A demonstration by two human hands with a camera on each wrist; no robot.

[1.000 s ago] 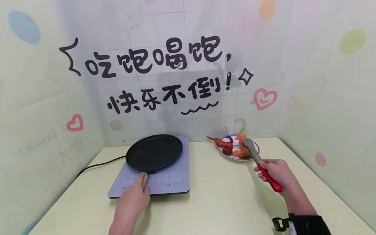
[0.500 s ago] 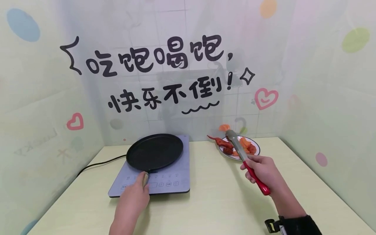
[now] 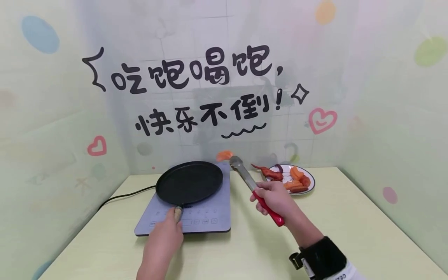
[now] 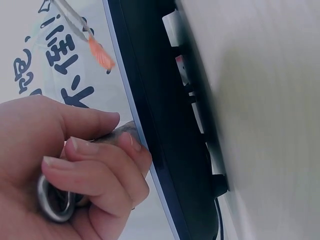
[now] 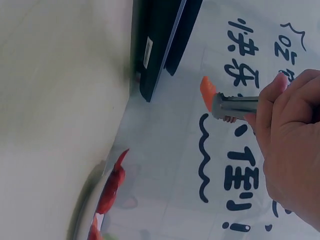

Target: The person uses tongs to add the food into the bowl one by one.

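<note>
The pan handle (image 3: 177, 214) is gripped by the curled left hand (image 3: 163, 235), the tongs (image 3: 247, 179) by the right hand (image 3: 275, 200). Ahead, an orange piece (image 3: 224, 156) is pinched by tongs slanted forward-left.

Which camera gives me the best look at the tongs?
The head view: it shows the tongs from steel tips to red grip end, with the right hand covering only part. The right wrist view shows the steel end closer, but the hand hides most of the rest. The left wrist view catches only some steel near the top edge.
</note>
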